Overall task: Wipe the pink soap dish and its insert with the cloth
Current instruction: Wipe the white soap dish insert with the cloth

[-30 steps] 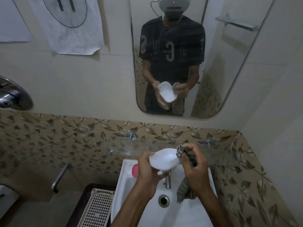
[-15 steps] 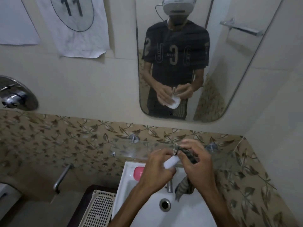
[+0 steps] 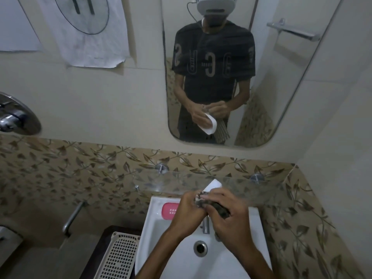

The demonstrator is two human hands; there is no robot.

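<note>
Slippage threatens: left hand grips the white insert (seemingly edgewise) while right hand rubs the clenched cloth against it.

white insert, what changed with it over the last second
The left hand has turned the white insert from open side up to edge-on, poking out above the hands. The right hand still rubs it with the cloth. The pink soap dish stays on the sink ledge.
</note>
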